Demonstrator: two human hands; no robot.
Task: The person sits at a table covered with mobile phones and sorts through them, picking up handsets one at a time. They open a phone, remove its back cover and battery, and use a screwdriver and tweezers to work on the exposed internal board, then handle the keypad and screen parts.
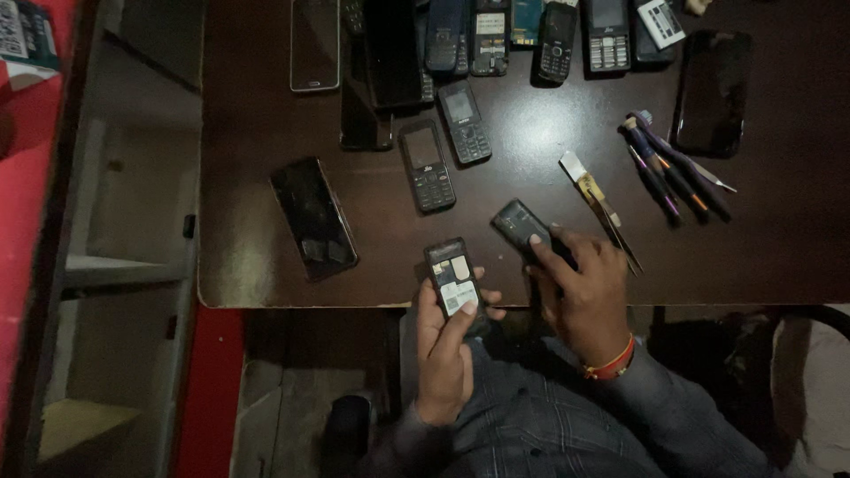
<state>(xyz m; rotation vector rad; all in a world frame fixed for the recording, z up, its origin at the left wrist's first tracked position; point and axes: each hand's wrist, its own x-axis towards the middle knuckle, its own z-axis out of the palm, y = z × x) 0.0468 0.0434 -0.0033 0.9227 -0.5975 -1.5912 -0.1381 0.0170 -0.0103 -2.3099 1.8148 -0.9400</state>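
My left hand (445,350) holds a small keypad phone (452,276) with its back off, so the inner compartment with a white label shows; my thumb rests on its lower part. My right hand (580,288) lies on the dark table (248,265) near its front edge, fingers on a dark back cover (518,223) that lies flat there. An orange band circles the right wrist. Both phone and cover sit close together at the table's front middle.
Two keypad phones (428,165) (465,122) lie in the middle, a black smartphone (313,218) at the left, another (712,91) at the right. Several more phones line the far edge. Tweezers (602,208) and screwdrivers (668,168) lie to the right. A grey shelf (133,265) stands left.
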